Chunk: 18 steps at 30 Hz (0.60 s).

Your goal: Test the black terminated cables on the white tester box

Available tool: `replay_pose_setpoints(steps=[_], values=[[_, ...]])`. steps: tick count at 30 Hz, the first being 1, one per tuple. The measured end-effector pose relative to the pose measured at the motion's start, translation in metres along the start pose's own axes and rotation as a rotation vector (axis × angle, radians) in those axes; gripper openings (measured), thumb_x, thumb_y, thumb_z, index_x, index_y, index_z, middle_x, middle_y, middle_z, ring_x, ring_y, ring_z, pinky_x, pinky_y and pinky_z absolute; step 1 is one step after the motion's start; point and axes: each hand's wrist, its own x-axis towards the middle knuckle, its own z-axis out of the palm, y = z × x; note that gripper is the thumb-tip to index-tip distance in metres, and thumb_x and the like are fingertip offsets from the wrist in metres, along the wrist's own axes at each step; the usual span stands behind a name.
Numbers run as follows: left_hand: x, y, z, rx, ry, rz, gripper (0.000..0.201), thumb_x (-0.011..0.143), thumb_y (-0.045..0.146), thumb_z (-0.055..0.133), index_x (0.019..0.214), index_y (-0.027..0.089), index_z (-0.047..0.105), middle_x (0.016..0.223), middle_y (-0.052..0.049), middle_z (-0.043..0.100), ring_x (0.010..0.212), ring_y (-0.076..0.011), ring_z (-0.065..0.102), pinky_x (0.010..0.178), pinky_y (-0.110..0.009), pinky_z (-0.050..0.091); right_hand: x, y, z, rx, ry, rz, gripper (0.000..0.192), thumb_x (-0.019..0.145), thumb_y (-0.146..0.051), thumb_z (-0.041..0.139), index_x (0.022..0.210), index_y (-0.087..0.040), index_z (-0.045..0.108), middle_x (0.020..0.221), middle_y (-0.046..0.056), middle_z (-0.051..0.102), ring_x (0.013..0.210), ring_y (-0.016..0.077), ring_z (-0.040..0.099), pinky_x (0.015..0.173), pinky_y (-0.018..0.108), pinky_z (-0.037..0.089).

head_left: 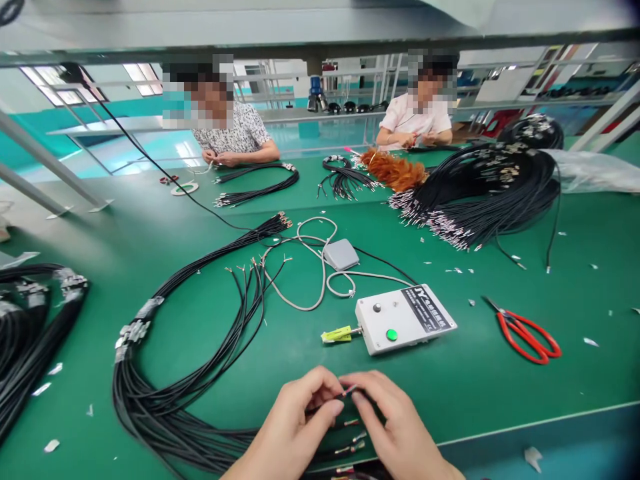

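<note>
My left hand [295, 423] and my right hand [393, 427] meet at the near edge of the green table [450, 387]. Both pinch the stripped end of one thin black cable [345, 393] between thumb and fingertips. More cable ends [353, 440] with bare tips poke out below my fingers. They belong to a big looped bundle of black cables [165, 400] lying to my left. Just beyond my hands sits a white box [405, 317] with a green button, a knob and a yellow-green clip [337, 335] on its left side.
Red-handled scissors [530, 333] lie at the right. A grey foot pedal [341, 254] with a grey cord sits mid-table. Large cable heaps lie at far right [480, 193] and at the left edge [30, 320]. Two people work on cables across the table.
</note>
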Motion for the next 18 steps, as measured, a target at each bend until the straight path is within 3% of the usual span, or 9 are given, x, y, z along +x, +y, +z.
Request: replay_pose_setpoints(steps=[3,5,8,11,14,18], values=[[0.004,-0.001,0.001,-0.173,0.017,-0.085,0.029,0.091,0.044,0.052,0.091,0.016,0.057,0.062,0.001,0.057,0.046,-0.0088,0.041,0.044,-0.020,0.030,-0.004,-0.006,0.002,-0.019,-0.313,-0.037,0.023,0.093,-0.017,0.047,0.101,-0.024,0.068,0.085,0.002,0.074,0.077,0.0183,0.067,0.074,0.028,0.051],[0.004,-0.001,0.000,-0.237,0.021,-0.106,0.036,0.090,0.051,0.053,0.092,0.015,0.057,0.062,0.000,0.061,0.040,-0.0064,0.039,0.041,-0.019,0.026,-0.004,-0.010,0.000,0.060,-0.359,0.032,0.020,0.091,-0.020,0.052,0.097,-0.026,0.070,0.084,0.000,0.075,0.077,0.0181,0.068,0.075,0.027,0.050],[0.004,-0.001,-0.001,-0.268,0.032,-0.111,0.039,0.089,0.053,0.055,0.090,0.014,0.059,0.062,-0.001,0.062,0.037,-0.0048,0.039,0.039,-0.018,0.024,0.005,-0.013,-0.006,0.297,-0.119,0.272,0.018,0.093,-0.033,0.054,0.096,-0.024,0.068,0.090,0.004,0.073,0.082,0.0185,0.067,0.076,0.028,0.049],[0.004,0.000,0.000,-0.257,0.044,-0.114,0.035,0.090,0.050,0.054,0.090,0.015,0.060,0.062,-0.001,0.063,0.038,-0.0049,0.039,0.039,-0.017,0.025,0.019,-0.016,-0.010,0.648,0.085,0.435,0.026,0.089,-0.045,0.061,0.099,-0.021,0.065,0.084,0.003,0.068,0.066,0.0137,0.061,0.067,0.026,0.048],[0.004,0.000,0.003,-0.222,0.060,-0.114,0.030,0.090,0.045,0.056,0.088,0.016,0.060,0.061,0.000,0.061,0.040,-0.0059,0.038,0.038,-0.017,0.028,0.030,-0.023,-0.008,0.935,0.157,0.486,0.033,0.082,-0.045,0.071,0.102,-0.020,0.063,0.074,-0.003,0.057,0.053,0.0067,0.047,0.054,0.021,0.038],[0.003,0.000,0.005,-0.106,0.111,-0.048,0.020,0.090,0.035,0.056,0.082,0.018,0.061,0.061,0.000,0.061,0.045,-0.0085,0.042,0.040,-0.018,0.032,0.037,-0.032,-0.003,1.138,0.152,0.548,0.033,0.077,-0.040,0.077,0.098,-0.018,0.064,0.064,-0.008,0.044,0.050,0.0035,0.034,0.049,0.019,0.025]])
